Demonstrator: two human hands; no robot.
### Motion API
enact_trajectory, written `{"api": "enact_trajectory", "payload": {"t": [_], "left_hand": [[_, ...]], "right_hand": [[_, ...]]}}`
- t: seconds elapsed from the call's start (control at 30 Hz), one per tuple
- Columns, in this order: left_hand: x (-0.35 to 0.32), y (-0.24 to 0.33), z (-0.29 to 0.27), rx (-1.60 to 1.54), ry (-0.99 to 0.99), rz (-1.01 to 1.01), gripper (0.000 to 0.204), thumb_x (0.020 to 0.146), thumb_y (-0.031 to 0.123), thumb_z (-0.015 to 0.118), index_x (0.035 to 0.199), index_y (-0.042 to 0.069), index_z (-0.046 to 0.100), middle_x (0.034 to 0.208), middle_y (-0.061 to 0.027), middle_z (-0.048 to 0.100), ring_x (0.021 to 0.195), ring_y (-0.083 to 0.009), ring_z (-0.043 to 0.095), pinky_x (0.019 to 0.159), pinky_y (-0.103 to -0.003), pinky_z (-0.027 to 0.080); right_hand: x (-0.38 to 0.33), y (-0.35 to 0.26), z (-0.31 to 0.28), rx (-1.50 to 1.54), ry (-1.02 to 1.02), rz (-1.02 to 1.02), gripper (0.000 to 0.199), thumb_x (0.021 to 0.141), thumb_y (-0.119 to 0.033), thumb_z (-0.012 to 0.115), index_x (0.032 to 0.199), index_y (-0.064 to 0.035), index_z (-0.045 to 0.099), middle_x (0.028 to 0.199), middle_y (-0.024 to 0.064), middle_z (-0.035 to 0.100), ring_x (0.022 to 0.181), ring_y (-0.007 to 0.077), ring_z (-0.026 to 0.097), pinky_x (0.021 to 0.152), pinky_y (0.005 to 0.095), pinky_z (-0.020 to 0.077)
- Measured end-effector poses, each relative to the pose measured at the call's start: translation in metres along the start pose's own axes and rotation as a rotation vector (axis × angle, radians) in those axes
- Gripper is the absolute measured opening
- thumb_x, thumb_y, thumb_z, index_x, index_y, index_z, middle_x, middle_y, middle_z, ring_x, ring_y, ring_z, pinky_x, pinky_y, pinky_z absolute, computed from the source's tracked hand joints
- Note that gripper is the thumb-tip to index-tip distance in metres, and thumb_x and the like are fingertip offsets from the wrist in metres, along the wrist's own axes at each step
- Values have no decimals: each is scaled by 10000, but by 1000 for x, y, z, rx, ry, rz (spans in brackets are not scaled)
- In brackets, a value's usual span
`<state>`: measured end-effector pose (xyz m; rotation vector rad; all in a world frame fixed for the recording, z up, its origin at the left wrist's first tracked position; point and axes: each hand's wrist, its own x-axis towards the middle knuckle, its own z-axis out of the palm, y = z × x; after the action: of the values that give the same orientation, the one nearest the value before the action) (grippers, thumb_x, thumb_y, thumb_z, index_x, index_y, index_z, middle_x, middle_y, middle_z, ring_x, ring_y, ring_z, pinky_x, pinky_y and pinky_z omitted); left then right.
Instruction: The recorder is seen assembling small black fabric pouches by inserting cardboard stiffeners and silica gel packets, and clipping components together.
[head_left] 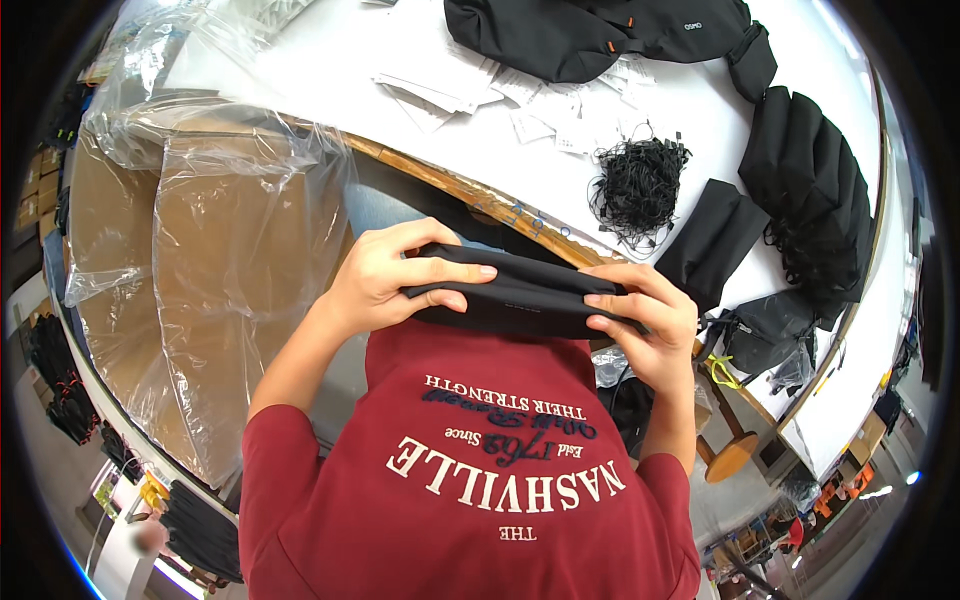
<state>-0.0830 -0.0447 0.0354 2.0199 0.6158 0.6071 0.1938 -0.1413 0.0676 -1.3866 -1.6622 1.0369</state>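
Observation:
A black folded fabric piece (525,290), long and flat like a pouch, is stretched between my two hands close to my torso. My left hand (395,270) grips its left end, with the fingers over the top and the thumb along the front. At the other end, my right hand (650,315) pinches the fabric between fingers and thumb. Small faint print shows on the front of the cloth. A similar black fabric piece (712,240) lies on the table just beyond my right hand. The far side of the held piece is hidden.
On the white table (300,65) lie a black bag (580,35), white paper tags (450,75), a heap of black tag strings (640,185) and a row of black pouches (808,180). Clear plastic (215,260) covers cardboard at left. A round wooden stool (732,457) stands at right.

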Motion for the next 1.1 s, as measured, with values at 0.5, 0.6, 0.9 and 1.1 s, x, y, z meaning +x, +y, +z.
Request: {"api": "enact_trajectory", "payload": {"t": [0.5, 0.6, 0.9, 1.1], "left_hand": [[11, 55, -38, -415, -405, -508, 308, 807, 183, 701, 1088, 59, 680, 959, -79, 591, 853, -161, 557, 761, -275, 450], [18, 57, -43, -390, -375, -681, 246, 831, 175, 687, 1023, 27, 648, 868, -54, 607, 789, -123, 558, 716, -256, 448], [10, 43, -44, -508, -429, -887, 243, 813, 200, 726, 752, 35, 557, 701, 10, 582, 669, -45, 503, 625, -225, 421], [12, 23, -30, -673, -429, -963, 182, 836, 161, 691, 775, 41, 569, 747, 22, 575, 719, -41, 507, 668, -214, 417]], "right_hand": [[1, -31, -11, 173, -298, 513, 190, 867, -166, 653, 976, -15, 616, 916, 84, 622, 875, 194, 628, 760, 299, 502], [6, -34, -13, 147, -357, 513, 199, 878, -173, 637, 977, 0, 633, 903, 95, 625, 855, 205, 627, 740, 308, 500], [12, -40, -20, 41, -424, 445, 167, 862, -122, 645, 827, 31, 589, 745, 111, 593, 679, 206, 603, 627, 304, 488], [5, -10, -13, 196, -409, 575, 155, 885, -129, 623, 850, 13, 570, 732, 63, 597, 638, 115, 548, 590, 267, 454]]}}
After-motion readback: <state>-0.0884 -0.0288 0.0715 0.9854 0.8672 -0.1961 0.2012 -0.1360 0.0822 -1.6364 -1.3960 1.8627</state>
